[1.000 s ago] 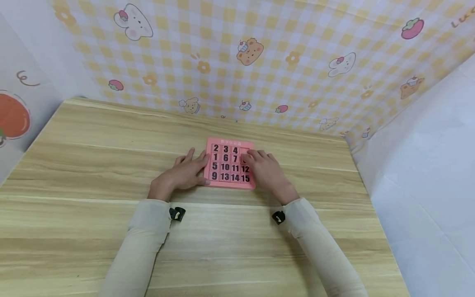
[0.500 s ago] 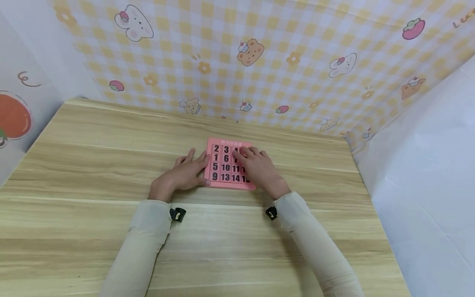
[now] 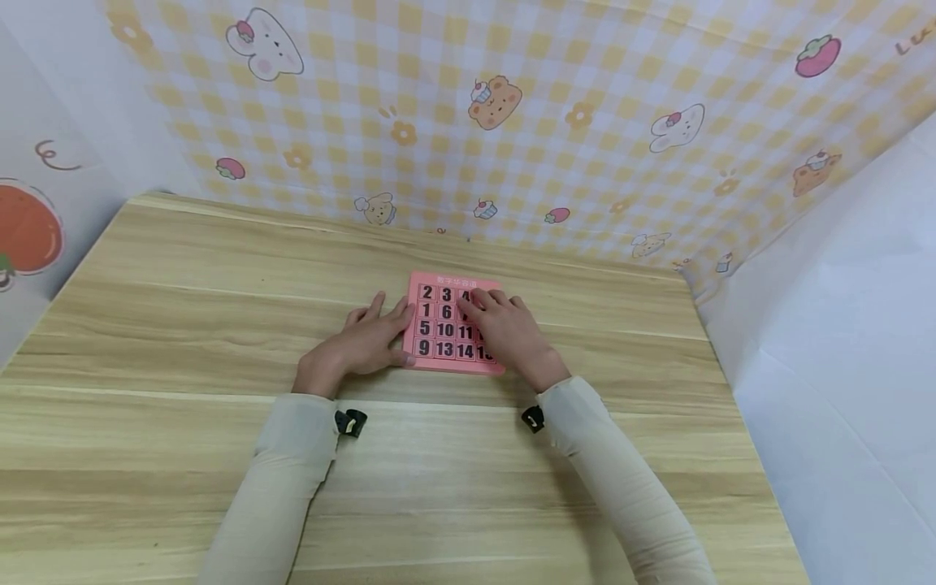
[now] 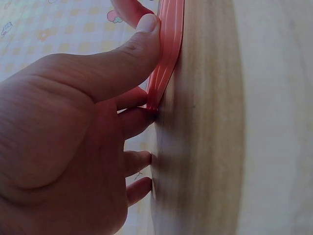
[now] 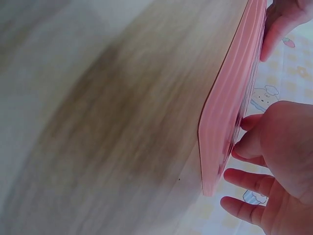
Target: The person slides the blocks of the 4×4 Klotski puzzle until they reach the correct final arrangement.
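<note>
A pink number slide puzzle (image 3: 444, 331) lies flat on the table, with black numbers on its square tiles. My left hand (image 3: 361, 341) holds the puzzle at its left side, thumb at the near left corner and fingers along the left edge. In the left wrist view, the thumb (image 4: 132, 51) presses the pink rim (image 4: 168, 44). My right hand (image 3: 509, 329) reaches over the right side, its fingertips touching the tiles around 4 and 7. It covers the upper right tiles. In the right wrist view, several fingers (image 5: 249, 181) lie over the puzzle's face.
The wood-grain table (image 3: 219, 487) extends around the puzzle on every side. Behind it hangs a yellow checked cloth (image 3: 439, 154) with cartoon prints. White sheeting (image 3: 841, 309) borders the right side. A small black clip-like device (image 3: 351, 422) sits at the left wrist, another (image 3: 534, 418) at the right.
My right hand has shifted left across the puzzle, from the right column to the tiles at 4 and 7. The gap at the upper right is now covered. The left hand stays put.
</note>
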The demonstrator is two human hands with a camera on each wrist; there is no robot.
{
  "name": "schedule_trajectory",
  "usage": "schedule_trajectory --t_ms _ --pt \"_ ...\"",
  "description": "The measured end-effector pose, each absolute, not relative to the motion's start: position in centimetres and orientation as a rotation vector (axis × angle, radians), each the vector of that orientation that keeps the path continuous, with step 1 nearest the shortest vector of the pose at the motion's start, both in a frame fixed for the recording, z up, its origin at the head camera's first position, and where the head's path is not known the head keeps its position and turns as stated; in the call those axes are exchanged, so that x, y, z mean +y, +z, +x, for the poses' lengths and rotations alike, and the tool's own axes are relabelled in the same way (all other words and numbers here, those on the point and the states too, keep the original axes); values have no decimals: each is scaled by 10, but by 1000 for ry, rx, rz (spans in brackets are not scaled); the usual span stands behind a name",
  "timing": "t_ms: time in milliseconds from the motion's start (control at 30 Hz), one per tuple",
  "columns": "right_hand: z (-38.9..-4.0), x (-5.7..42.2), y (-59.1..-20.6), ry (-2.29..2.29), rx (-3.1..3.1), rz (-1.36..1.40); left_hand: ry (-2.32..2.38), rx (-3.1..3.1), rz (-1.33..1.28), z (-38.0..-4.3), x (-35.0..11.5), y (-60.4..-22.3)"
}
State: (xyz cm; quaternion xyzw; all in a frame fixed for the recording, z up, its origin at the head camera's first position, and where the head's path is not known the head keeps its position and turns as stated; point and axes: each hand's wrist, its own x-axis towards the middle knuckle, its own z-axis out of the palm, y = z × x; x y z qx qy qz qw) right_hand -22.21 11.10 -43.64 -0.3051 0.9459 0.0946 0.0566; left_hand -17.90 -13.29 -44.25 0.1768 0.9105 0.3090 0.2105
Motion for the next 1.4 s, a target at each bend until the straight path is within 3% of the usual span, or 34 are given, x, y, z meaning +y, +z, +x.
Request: schedule_trajectory --t_ms 1400 --pt "-222 122 -431 277 2874 -876 888 2529 474 -178 -133 -442"
